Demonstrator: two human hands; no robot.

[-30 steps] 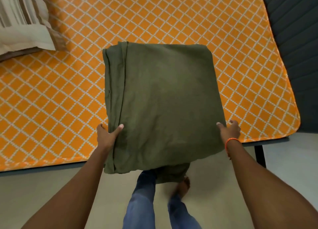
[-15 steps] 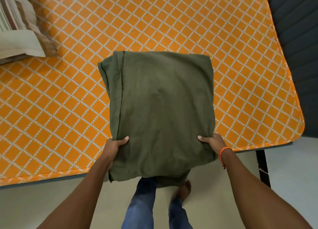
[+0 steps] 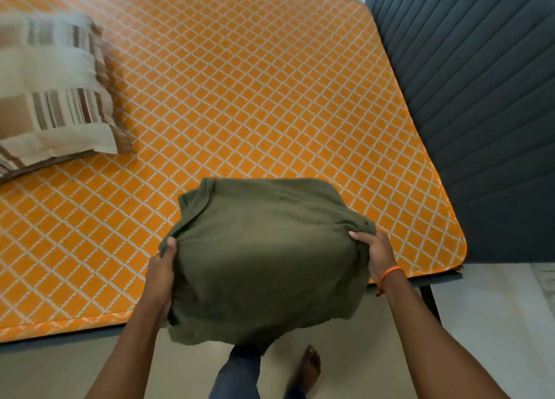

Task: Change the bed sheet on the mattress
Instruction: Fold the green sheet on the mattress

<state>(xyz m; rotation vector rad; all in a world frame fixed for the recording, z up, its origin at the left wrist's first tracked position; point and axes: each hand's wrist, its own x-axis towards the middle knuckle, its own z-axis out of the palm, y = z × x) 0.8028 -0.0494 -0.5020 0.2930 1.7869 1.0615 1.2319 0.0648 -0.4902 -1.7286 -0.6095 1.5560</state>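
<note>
A folded olive-green bed sheet (image 3: 264, 257) hangs between my hands over the near edge of the mattress (image 3: 240, 104), which has an orange cover with a white diamond pattern. My left hand (image 3: 160, 274) grips the sheet's left side, thumb on top. My right hand (image 3: 377, 253), with an orange wrist band, grips the right side. The sheet's near part droops over the floor and hides part of my legs.
A striped beige and brown pillow (image 3: 51, 92) lies at the mattress's left end. A dark grey padded headboard (image 3: 468, 104) stands along the right. A dark bed frame leg (image 3: 431, 299) shows under the near right corner. My bare foot (image 3: 309, 365) stands on the pale floor.
My hands have pulled the sheet toward me and lifted it off the mattress; its sides are bunched in my grip. The view has tilted up, showing more of the bed.
</note>
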